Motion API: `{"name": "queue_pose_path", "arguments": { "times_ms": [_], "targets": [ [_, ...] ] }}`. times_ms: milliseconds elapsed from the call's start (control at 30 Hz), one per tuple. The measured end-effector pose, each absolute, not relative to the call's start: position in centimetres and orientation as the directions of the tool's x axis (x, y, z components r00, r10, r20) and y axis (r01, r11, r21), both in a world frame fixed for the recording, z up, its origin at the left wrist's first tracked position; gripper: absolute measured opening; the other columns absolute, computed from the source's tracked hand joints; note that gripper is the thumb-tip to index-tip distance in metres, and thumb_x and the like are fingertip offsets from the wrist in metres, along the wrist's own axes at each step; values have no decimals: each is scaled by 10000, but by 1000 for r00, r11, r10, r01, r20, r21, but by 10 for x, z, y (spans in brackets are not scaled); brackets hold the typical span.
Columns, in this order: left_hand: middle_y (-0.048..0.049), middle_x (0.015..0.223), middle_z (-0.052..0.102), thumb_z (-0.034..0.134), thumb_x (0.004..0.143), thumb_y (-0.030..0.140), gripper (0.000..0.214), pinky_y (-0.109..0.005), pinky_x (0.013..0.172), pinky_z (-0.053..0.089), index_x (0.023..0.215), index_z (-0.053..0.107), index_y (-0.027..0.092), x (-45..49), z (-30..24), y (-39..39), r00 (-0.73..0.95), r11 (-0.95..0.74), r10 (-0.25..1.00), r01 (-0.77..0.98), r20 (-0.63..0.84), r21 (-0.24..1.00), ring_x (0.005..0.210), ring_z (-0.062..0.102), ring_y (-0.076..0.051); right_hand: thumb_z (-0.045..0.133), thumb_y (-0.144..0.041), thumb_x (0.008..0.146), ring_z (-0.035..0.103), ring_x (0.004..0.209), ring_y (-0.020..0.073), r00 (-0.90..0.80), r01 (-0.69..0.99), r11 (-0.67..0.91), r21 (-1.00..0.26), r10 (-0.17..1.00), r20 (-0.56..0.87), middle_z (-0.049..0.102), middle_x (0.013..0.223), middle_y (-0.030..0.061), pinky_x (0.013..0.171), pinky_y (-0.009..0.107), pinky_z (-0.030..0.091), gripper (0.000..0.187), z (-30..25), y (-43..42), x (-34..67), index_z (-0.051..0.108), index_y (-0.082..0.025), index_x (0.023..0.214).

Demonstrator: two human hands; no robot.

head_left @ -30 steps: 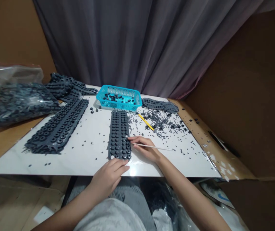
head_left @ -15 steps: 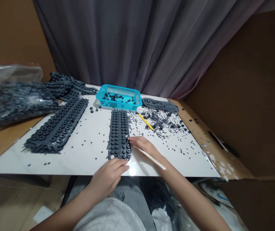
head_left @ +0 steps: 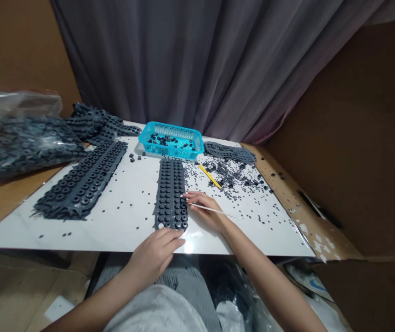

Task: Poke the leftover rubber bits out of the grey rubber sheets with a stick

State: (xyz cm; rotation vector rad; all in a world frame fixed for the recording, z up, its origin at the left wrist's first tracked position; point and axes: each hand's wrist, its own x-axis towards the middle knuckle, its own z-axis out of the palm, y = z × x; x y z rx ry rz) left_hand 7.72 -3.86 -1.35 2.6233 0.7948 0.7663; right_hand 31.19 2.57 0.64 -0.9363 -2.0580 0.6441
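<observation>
A dark grey rubber sheet (head_left: 172,184) with rows of round raised studs lies upright to me on the white table. At its near end my left hand (head_left: 158,246) grips the edge, thumb and fingers together; a white round spot (head_left: 160,226) shows beside the fingertips. My right hand (head_left: 206,210), at the sheet's right side, is closed on a thin white stick (head_left: 214,210). The stick's inner end lies by the studs, partly hidden by fingers, and its other end points right over the table.
A thicker stack of studded sheets (head_left: 83,184) lies left, near a clear bag (head_left: 27,143) of dark parts. A blue basket (head_left: 197,150) with dark pieces stands behind. On the right are a yellow tool (head_left: 209,176), scattered dark discs (head_left: 230,173) and another sheet (head_left: 230,152).
My right hand has turned, and the white stick has swung from sloping down toward me to nearly level. My left hand and the sheet stay in place.
</observation>
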Motion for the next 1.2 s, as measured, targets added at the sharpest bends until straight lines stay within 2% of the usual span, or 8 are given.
{"name": "queue_pose_path", "arguments": {
  "times_ms": [167, 433, 533, 633, 733, 967, 1100, 1200],
  "targets": [
    [-79, 1203, 615, 436, 764, -23, 442, -413, 924, 494, 1129, 571, 186, 77, -14, -39, 699, -801, 588, 429, 408, 418, 1081, 561, -220, 512, -306, 928, 572, 1168, 208, -460, 410, 610, -678, 780, 424, 677, 1145, 102, 975, 403, 475, 186, 5, 28, 312, 633, -220, 1040],
    [-82, 1186, 624, 448, 756, -22, 442, -410, 917, 499, 1121, 585, 186, 77, -13, -38, 700, -803, 582, 414, 414, 429, 1063, 572, -217, 462, -258, 948, 634, 1062, 208, -492, 564, 671, -481, 741, 457, 689, 1122, 93, 920, 391, 475, 199, -3, 37, 311, 619, -221, 1064],
    [-81, 1188, 624, 448, 756, -23, 442, -423, 930, 489, 1121, 584, 188, 77, -13, -37, 701, -807, 578, 411, 419, 425, 1059, 573, -219, 433, -262, 954, 645, 1028, 224, -443, 633, 638, -438, 763, 471, 684, 1129, 110, 887, 401, 487, 216, -7, 40, 313, 623, -210, 1042],
    [-79, 1194, 622, 452, 760, -25, 437, -423, 925, 492, 1122, 581, 183, 77, -13, -37, 701, -807, 577, 411, 420, 423, 1062, 570, -221, 438, -281, 950, 645, 1013, 236, -293, 684, 524, -507, 834, 467, 683, 1119, 120, 868, 411, 498, 214, -5, 40, 316, 614, -206, 1045],
    [-74, 1204, 618, 460, 765, -24, 440, -406, 929, 494, 1133, 579, 186, 76, -13, -38, 704, -808, 575, 410, 417, 423, 1076, 564, -214, 459, -320, 943, 629, 1055, 240, -201, 630, 473, -616, 865, 459, 673, 1128, 129, 896, 412, 490, 212, 3, 41, 319, 612, -204, 1032],
    [-81, 1209, 614, 430, 784, -14, 424, -416, 936, 490, 1125, 580, 189, 76, -13, -39, 705, -805, 581, 420, 408, 419, 1081, 562, -216, 520, -410, 913, 591, 1126, 230, -367, 435, 538, -722, 838, 404, 668, 1154, 107, 971, 424, 458, 235, 12, 56, 315, 642, -215, 960],
    [-76, 1218, 610, 423, 794, -21, 429, -422, 937, 486, 1139, 565, 189, 76, -14, -39, 709, -809, 575, 415, 409, 416, 1095, 553, -222, 512, -382, 922, 590, 1122, 223, -393, 439, 562, -701, 822, 413, 678, 1143, 102, 965, 417, 464, 219, 3, 59, 312, 646, -217, 975],
    [-69, 1225, 606, 424, 789, -29, 440, -421, 944, 480, 1143, 558, 194, 77, -14, -39, 714, -807, 576, 419, 399, 416, 1096, 549, -222, 511, -351, 925, 582, 1133, 220, -444, 470, 619, -629, 782, 437, 690, 1122, 91, 951, 408, 468, 198, 2, 62, 313, 640, -223, 1002]
  ]
}}
